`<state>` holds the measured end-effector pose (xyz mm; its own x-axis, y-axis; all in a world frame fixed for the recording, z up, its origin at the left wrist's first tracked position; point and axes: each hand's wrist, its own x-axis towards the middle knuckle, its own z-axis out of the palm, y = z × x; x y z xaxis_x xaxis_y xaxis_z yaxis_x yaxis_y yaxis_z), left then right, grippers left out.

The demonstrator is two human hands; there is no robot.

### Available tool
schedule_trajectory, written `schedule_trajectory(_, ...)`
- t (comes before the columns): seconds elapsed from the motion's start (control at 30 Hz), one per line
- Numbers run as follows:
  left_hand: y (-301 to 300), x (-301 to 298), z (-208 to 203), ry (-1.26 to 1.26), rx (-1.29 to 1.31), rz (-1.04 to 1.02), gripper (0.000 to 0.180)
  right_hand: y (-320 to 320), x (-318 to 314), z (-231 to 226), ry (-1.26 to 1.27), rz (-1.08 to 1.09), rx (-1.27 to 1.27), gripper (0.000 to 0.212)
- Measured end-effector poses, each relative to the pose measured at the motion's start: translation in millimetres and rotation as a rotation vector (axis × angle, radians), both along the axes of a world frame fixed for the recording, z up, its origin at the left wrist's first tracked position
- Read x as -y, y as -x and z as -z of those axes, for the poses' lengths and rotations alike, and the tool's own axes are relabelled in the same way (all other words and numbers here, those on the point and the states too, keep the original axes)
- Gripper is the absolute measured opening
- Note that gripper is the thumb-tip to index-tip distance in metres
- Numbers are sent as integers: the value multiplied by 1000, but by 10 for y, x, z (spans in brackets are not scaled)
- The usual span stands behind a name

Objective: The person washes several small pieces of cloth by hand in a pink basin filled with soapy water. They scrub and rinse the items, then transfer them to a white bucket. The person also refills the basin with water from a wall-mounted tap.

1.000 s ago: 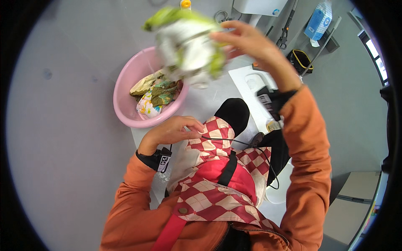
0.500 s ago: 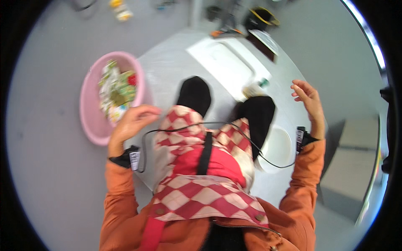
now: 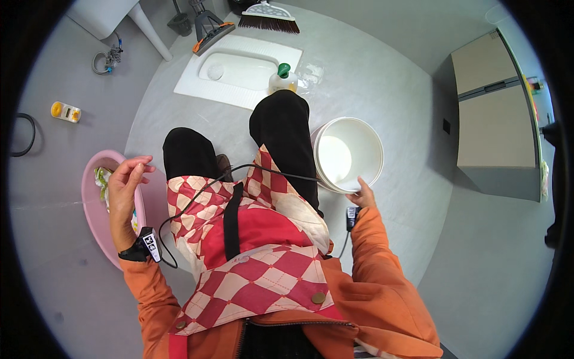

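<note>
My right hand [image 3: 363, 197] grips the near rim of a white bucket [image 3: 368, 149], its thumb over the edge. The bucket stands on the floor to the right of my knees and looks nested in a second one. My left hand [image 3: 123, 186] hovers over the right side of a pink basin [image 3: 91, 206], fingers apart and holding nothing. Inside the basin lies patterned cloth [image 3: 101, 180] in white and green, partly hidden by my hand and wrist. A black cable runs across my lap between wrist-worn devices.
A white squat toilet [image 3: 197, 78] lies ahead, with a green-topped pump bottle [image 3: 283, 81] at its right edge. Behind are a broom [image 3: 269, 18] and a grey-orange floor tool [image 3: 212, 36]. A beige cabinet [image 3: 496, 125] stands right; a yellow-white bottle [image 3: 66, 112] is at left.
My view has turned right. My right hand has come down and taken hold of the bucket's rim. My left hand remains empty near the basin, its fingers now pointing more upward.
</note>
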<state>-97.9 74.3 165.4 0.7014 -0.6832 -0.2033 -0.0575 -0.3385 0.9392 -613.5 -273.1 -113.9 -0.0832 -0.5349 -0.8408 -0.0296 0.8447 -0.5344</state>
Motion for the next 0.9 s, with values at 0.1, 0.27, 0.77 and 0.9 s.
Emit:
schedule_trajectory(0.1,81,70,7,-4,-16,51,20,-115,-177,145,74,62,-83,36)
schedule_trajectory(0.27,85,-156,94,-105,17,21,21,56,4,47,331,-200,-48,22)
schedule_trajectory(0.77,352,-1821,961,103,-293,-534,25,-2081,703,-4156,1158,-713,153,33)
schedule_trajectory(0.9,375,-2039,965,173,-251,-592,27,-3609,54,-4570,924,-971,344,35)
